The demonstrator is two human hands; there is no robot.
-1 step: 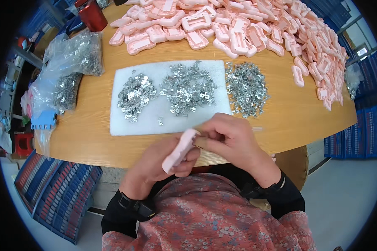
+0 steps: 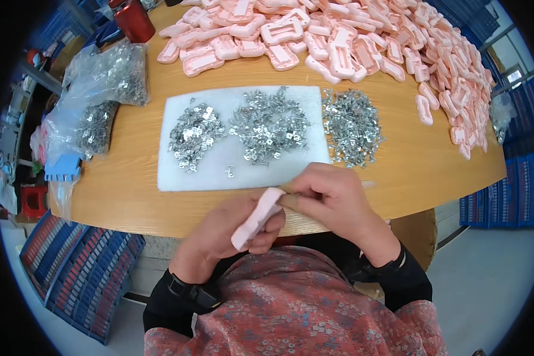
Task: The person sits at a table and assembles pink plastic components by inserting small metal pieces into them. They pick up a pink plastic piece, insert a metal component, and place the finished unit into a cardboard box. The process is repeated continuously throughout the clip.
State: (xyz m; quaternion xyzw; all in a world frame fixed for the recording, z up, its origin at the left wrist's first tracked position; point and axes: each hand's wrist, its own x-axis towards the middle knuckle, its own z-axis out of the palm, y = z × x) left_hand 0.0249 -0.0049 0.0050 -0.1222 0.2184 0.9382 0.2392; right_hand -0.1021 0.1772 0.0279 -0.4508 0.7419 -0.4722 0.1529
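Note:
Above my lap, just off the table's near edge, my left hand [image 2: 234,225] is wrapped round a pink plastic shell [image 2: 257,219], which is held tilted with its upper end toward the right. My right hand [image 2: 326,193] is closed in a pinch at that upper end, thumb and forefinger touching the shell. Whatever sits between those fingertips is hidden. Beyond my hands lies a white foam sheet [image 2: 210,181] bearing two heaps of small silvery metal clips, a left heap [image 2: 194,136] and a larger right heap [image 2: 268,127]. One small clip [image 2: 230,172] lies apart near the sheet's front.
Another metal heap [image 2: 353,127] rests on the wooden table [image 2: 124,178] right of the foam. Many pink shells [image 2: 338,44] are piled along the far and right sides. At left are plastic bags of metal parts [image 2: 121,77], a blue comb-edged piece [image 2: 63,168] and a red bottle [image 2: 132,21].
The pink shell has turned slightly, showing more of its smooth side and less of its hollow. My right fingers stay pinched at its upper end. The whole view has shifted very slightly.

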